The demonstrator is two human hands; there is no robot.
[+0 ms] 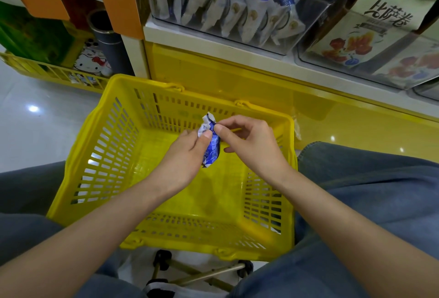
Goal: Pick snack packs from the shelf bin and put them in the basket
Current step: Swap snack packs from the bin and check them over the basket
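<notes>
Over the slotted yellow plastic basket (114, 145), both hands, left (184, 157) and right (249, 140), pinch a crinkly blue-white pack (212, 145), fingers closed on it, seemingly foil.

basket (114, 155) top open, floor bare | both hands + snack pack (210, 142) over mid

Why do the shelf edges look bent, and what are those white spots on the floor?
Head view: the wide-angle lens bows the shelf edge; the white spots are lamp glare on the glossy floor; the clear bin reflects light too; the snack pack between both hands stays reasonably sharp.
</notes>
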